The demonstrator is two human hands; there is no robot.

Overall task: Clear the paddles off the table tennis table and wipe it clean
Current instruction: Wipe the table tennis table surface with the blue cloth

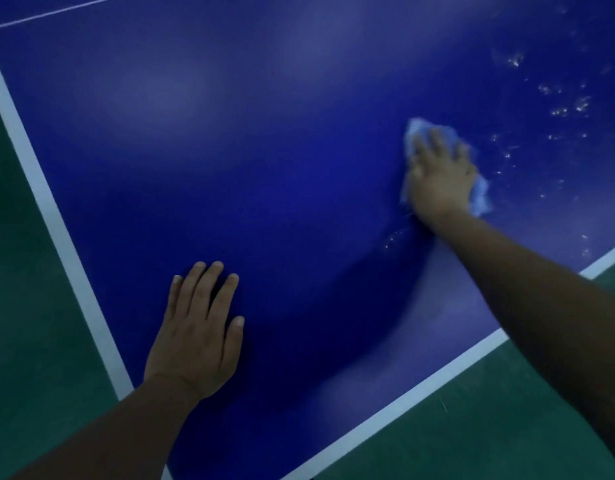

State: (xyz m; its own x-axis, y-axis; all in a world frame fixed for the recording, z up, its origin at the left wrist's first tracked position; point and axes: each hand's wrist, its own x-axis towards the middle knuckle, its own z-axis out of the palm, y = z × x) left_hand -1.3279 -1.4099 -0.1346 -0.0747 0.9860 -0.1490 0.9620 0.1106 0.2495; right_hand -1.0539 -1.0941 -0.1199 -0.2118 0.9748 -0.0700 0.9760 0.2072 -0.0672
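Observation:
The blue table tennis table (264, 150) fills most of the view, with white edge lines on its left and near sides. My right hand (441, 174) presses flat on a light blue cloth (481, 197) at the right of the table, fingers spread and straight. White droplets or specks (555, 98) dot the surface to the right of the cloth. My left hand (198, 334) rests flat on the table near its corner, fingers straight, holding nothing. No paddle is in view.
Green floor (29, 306) shows beyond the table's left edge and beyond the near edge at lower right (489, 427). A thin white centre line (56, 10) crosses the top left of the table.

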